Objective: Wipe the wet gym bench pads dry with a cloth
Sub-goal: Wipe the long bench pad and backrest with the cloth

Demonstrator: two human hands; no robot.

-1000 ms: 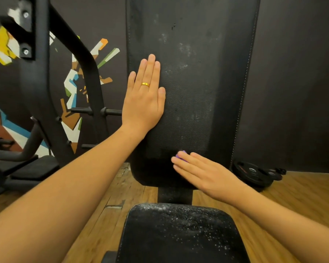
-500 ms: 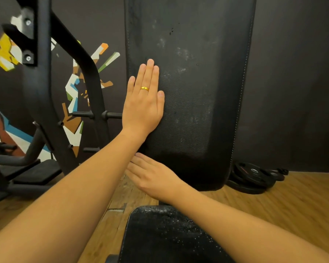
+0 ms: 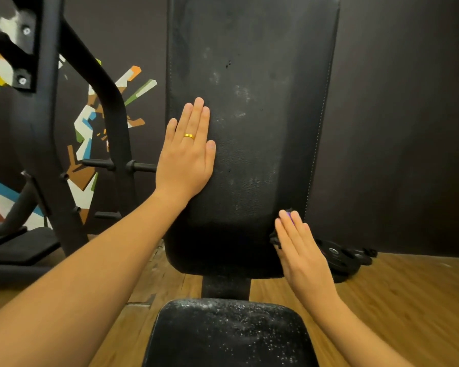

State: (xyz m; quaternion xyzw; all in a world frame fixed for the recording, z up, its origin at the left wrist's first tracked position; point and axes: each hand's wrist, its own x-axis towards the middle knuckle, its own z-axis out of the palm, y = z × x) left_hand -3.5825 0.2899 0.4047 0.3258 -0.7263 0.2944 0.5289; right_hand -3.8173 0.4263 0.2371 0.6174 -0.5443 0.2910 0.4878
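Observation:
The black back pad (image 3: 252, 115) stands upright before me, with faint water marks on its middle. Below it lies the black seat pad (image 3: 228, 335), speckled with droplets. My left hand (image 3: 187, 154), wearing a gold ring, lies flat with straight fingers on the back pad's left edge. My right hand (image 3: 301, 250) presses with straight fingers against the pad's lower right edge. A dark cloth with a purple patch (image 3: 288, 215) peeks out from under its fingertips; most of the cloth is hidden by the hand.
A black steel rack frame (image 3: 45, 123) with pegs stands to the left, before a wall with a coloured mural. Black weight plates (image 3: 339, 256) lie on the wooden floor (image 3: 398, 295) behind the bench on the right. A dark wall is behind.
My right hand with the cloth swept from the pad's lower middle to its lower left, then across to the lower right edge. My left hand stayed flat on the pad.

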